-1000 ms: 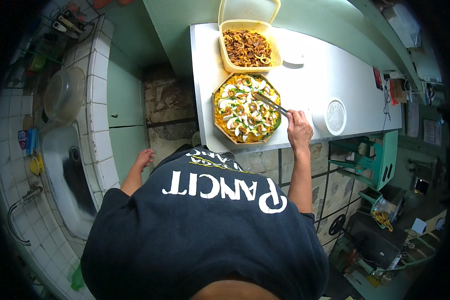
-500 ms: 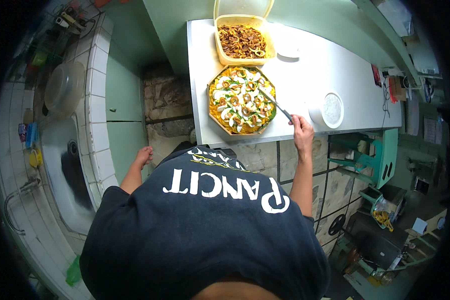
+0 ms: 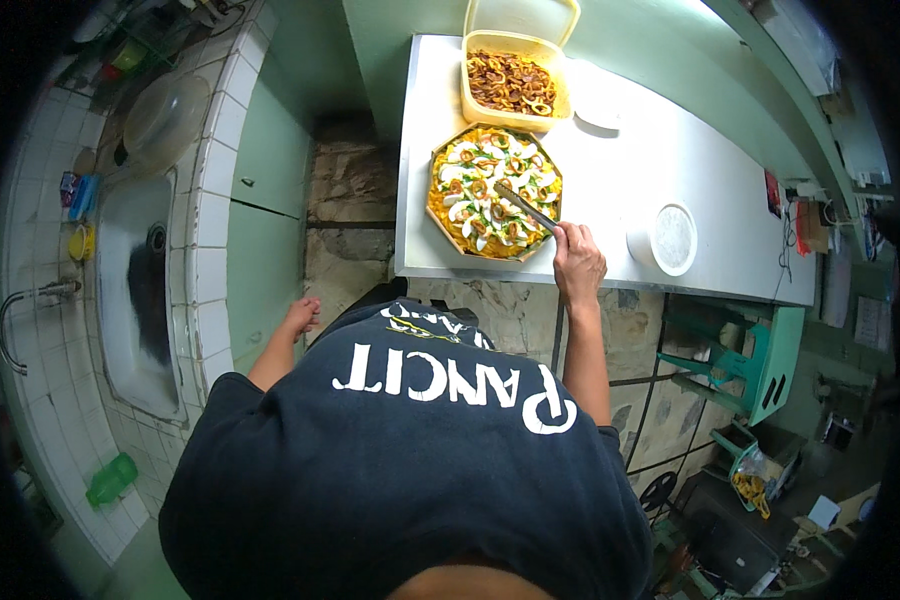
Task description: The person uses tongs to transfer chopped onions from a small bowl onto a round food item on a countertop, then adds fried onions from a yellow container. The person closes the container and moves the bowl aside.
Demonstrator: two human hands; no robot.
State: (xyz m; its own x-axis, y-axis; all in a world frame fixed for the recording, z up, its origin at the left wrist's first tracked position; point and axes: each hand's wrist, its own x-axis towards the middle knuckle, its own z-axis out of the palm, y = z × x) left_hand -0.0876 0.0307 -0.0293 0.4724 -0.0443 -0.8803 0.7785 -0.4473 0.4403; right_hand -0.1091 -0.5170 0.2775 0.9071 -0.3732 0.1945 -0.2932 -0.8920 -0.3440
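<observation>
My right hand (image 3: 580,262) is closed round the handle of slim metal tongs (image 3: 528,207) at the table's near edge. Their tip reaches over the middle of an eight-sided tray (image 3: 440,224) of yellow noodles. White egg slices, brown squid rings (image 3: 497,211) and green bits cover the noodles. Just behind it stands a yellowish plastic tub (image 3: 560,112), its lid raised, filled with brown-sauced squid rings (image 3: 510,82). Low on the left, my left hand (image 3: 302,316) hangs beside my body, fingers loosely bent and somewhat apart, with nothing visible in it.
On the white table (image 3: 610,170), a white round tub (image 3: 675,240) stands at the right and a small white dish (image 3: 597,118) at the back. A tiled sink (image 3: 120,290) lies to my left. Green stools (image 3: 735,365) stand below the table's right side.
My right hand has moved left and closer to the tray, and the tongs' tip has shifted from the right part of the food toward its middle. The whole view has turned slightly.
</observation>
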